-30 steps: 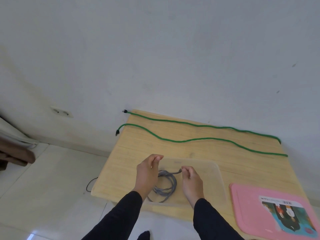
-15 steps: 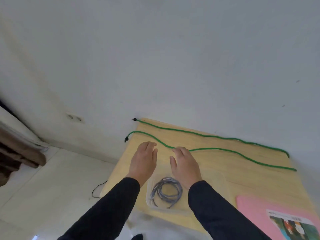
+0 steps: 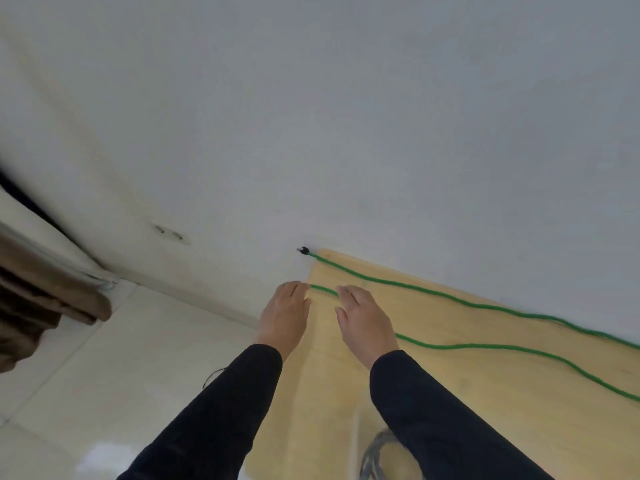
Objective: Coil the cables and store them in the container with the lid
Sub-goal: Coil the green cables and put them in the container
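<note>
Wooden table (image 3: 485,393) fills the 4 o'clock corner. Green cable (image 3: 450,347) runs along it from 10 to 4, its near end between my hands. Left hand (image 3: 285,318) and right hand (image 3: 367,323) both flat-fingered, holding nothing; left's nearer the tip, I reckon.

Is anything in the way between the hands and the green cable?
No, nothing visible is. The left hand and right hand reach with straight fingers over the table, right at the near end of the green cable. It lies bare on the wood, and a short piece shows between the two hands.
</note>
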`<state>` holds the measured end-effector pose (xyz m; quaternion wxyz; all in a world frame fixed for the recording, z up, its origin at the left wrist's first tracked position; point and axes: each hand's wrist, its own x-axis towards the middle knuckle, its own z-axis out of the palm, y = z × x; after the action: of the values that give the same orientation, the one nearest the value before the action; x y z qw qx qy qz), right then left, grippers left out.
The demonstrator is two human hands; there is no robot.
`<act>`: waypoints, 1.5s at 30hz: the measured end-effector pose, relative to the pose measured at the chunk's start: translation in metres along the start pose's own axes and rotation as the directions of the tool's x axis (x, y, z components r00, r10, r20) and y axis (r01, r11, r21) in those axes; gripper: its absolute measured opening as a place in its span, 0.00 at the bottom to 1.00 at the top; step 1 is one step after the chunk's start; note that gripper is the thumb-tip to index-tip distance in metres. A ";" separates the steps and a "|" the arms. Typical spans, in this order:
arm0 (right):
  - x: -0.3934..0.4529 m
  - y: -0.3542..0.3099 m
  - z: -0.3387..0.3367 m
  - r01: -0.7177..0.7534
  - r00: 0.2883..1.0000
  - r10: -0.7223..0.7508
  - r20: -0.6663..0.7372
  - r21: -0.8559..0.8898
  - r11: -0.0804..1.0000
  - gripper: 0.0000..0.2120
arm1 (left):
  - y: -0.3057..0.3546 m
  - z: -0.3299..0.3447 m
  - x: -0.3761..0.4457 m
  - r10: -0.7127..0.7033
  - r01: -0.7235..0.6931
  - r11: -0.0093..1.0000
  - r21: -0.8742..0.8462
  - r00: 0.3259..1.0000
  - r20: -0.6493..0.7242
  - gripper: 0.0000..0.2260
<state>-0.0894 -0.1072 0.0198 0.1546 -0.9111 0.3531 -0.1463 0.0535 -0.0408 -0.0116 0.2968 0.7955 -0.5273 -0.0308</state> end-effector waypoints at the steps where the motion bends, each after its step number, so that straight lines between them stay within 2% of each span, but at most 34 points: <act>1: 0.011 0.002 0.011 -0.010 1.000 0.010 0.015 0.010 1.000 0.20 | -0.010 0.007 0.007 0.001 0.000 1.000 -0.015 1.000 0.030 0.13; 9: 0.057 0.033 0.082 -0.212 0.975 0.210 0.069 0.031 0.977 0.19 | -0.061 0.060 0.052 0.085 -0.063 0.988 -0.139 0.984 0.155 0.13; 13: 0.063 0.045 0.095 -0.183 0.983 0.183 -0.016 -0.032 0.983 0.18 | -0.071 0.074 0.062 0.092 -0.071 0.979 -0.191 0.990 0.107 0.10; 16: 0.065 0.050 0.098 -0.188 0.982 0.187 -0.032 -0.016 0.982 0.18 | -0.072 0.078 0.068 0.082 -0.067 0.970 -0.232 0.995 0.054 0.07; 19: 0.066 0.047 0.084 -0.220 0.975 0.221 -0.025 0.056 0.974 0.17 | -0.063 0.069 0.073 0.081 -0.069 0.966 -0.248 0.996 0.040 0.06; 22: 0.070 0.045 0.053 -0.207 0.971 0.215 -0.106 0.086 0.975 0.17 | -0.043 0.048 0.090 0.039 -0.017 0.947 -0.320 0.997 0.062 0.08; 26: 0.069 0.058 -0.006 -0.181 0.950 0.214 -0.228 0.158 0.971 0.17 | 0.003 0.008 0.125 -0.112 0.099 0.848 -0.520 0.994 0.007 0.08; 28: 0.067 0.068 -0.038 -0.149 0.927 0.196 -0.318 0.166 0.975 0.18 | 0.032 -0.005 0.138 -0.152 0.145 0.789 -0.597 0.988 0.039 0.07; 30: 0.066 0.078 -0.070 -0.125 0.894 0.174 -0.413 0.142 0.982 0.18 | 0.066 -0.010 0.145 -0.135 0.178 0.711 -0.680 0.984 0.117 0.07; 33: 0.066 0.095 -0.115 -0.132 0.836 0.200 -0.512 0.166 0.977 0.17 | 0.124 -0.016 0.143 -0.050 0.198 0.530 -0.824 0.978 0.202 0.11; 36: 0.054 0.115 -0.154 -0.108 0.817 0.221 -0.532 0.236 0.966 0.18 | 0.185 -0.024 0.132 0.044 0.278 0.257 -0.926 0.954 0.298 0.15; 38: 0.041 0.129 -0.173 -0.086 0.838 0.222 -0.498 0.280 0.956 0.18 | 0.223 -0.030 0.124 0.101 0.320 0.037 -0.947 0.941 0.322 0.17; 41: 0.017 0.148 -0.193 -0.085 0.886 0.219 -0.409 0.321 0.943 0.19 | 0.271 -0.037 0.123 0.136 0.291 -0.210 -0.933 0.954 0.267 0.17; 43: -0.004 0.156 -0.197 -0.081 0.919 0.188 -0.348 0.299 0.951 0.19 | 0.295 -0.044 0.128 0.112 0.239 -0.326 -0.915 0.971 0.213 0.17; 45: -0.026 0.161 -0.198 -0.086 0.952 0.162 -0.261 0.281 0.956 0.20 | 0.312 -0.051 0.134 0.076 0.179 -0.354 -0.918 0.984 0.162 0.17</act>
<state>-0.2780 -0.2378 0.1338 0.2329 -0.8277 0.4054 -0.3102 -0.1249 -0.2164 0.2232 0.7784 0.2256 -0.2584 -0.5258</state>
